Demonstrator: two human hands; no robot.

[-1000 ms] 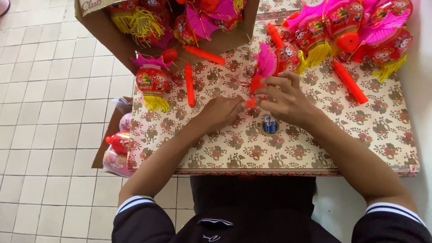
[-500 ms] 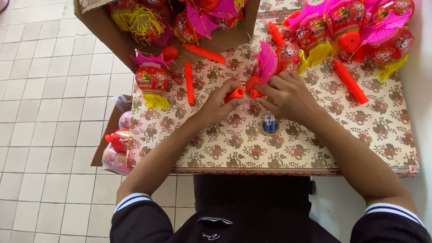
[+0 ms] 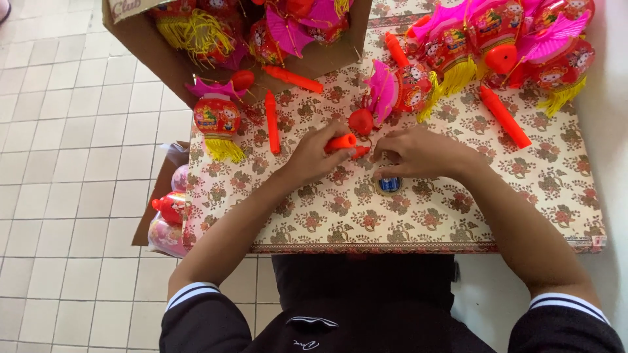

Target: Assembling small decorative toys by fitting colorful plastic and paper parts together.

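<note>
While the left hand (image 3: 314, 159) curls its fingers tight around an orange stick handle (image 3: 341, 142), the right hand (image 3: 418, 151) lies just beside it with fingertips pinched together at the handle's far end, though what they pinch is too small to tell. Both hands work near the middle of the floral-patterned table (image 3: 523, 209). A red ball-shaped piece (image 3: 360, 121) sits touching the handle's tip, below a pink-winged lantern (image 3: 399, 88). Just below the right hand lies a small round blue thing (image 3: 390, 185).

Left of the hands, a loose orange stick (image 3: 271, 121) lies on the cloth, and beyond it a red lantern with yellow fringe (image 3: 218, 124) rests at the table's left edge. A cardboard box (image 3: 140, 49) at the upper left corner holds more lanterns in red, pink and yellow. A second heap of lanterns (image 3: 517, 39) crowds the upper right, with another orange stick (image 3: 505, 116) near it. A bag of lanterns (image 3: 167, 216) hangs off the left edge over the tiled floor (image 3: 65, 163). Bare cloth lies open along the near edge and lower right.
</note>
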